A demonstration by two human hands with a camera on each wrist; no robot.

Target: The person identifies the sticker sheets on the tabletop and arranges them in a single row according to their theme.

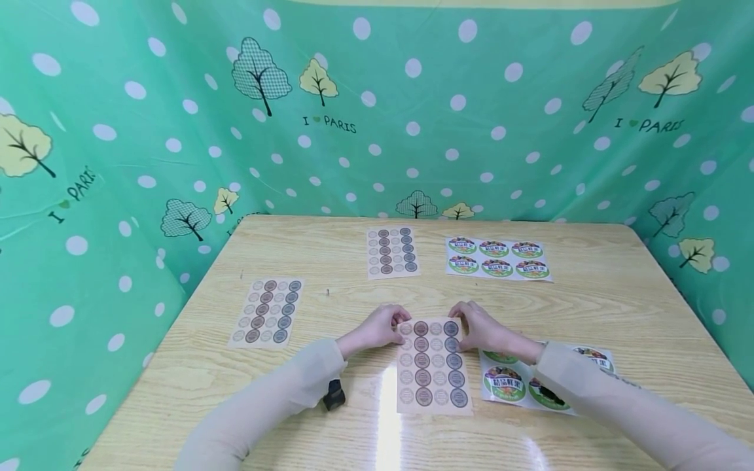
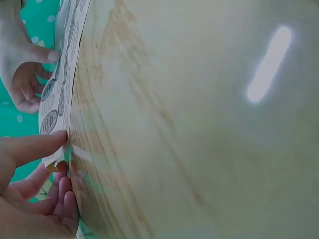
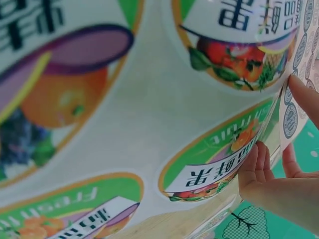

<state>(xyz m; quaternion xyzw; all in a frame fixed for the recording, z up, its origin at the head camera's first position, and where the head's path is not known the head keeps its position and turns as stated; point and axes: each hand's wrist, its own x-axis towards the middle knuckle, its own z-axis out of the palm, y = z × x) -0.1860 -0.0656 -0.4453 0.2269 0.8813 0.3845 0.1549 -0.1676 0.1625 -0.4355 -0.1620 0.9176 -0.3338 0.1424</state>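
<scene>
Three roundel sheets (image 1: 436,367), two fruit sheets (image 1: 499,260)

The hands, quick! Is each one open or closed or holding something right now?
Left hand: holding the sheet of round stickers, pinched at its far left corner.
Right hand: holding the same sheet, pinched near its far right corner.

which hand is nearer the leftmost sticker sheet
Left. The left hand is right of the leftmost sheet, at one edge of the held sheet; the right hand is farther right, at the opposite edge.
</scene>
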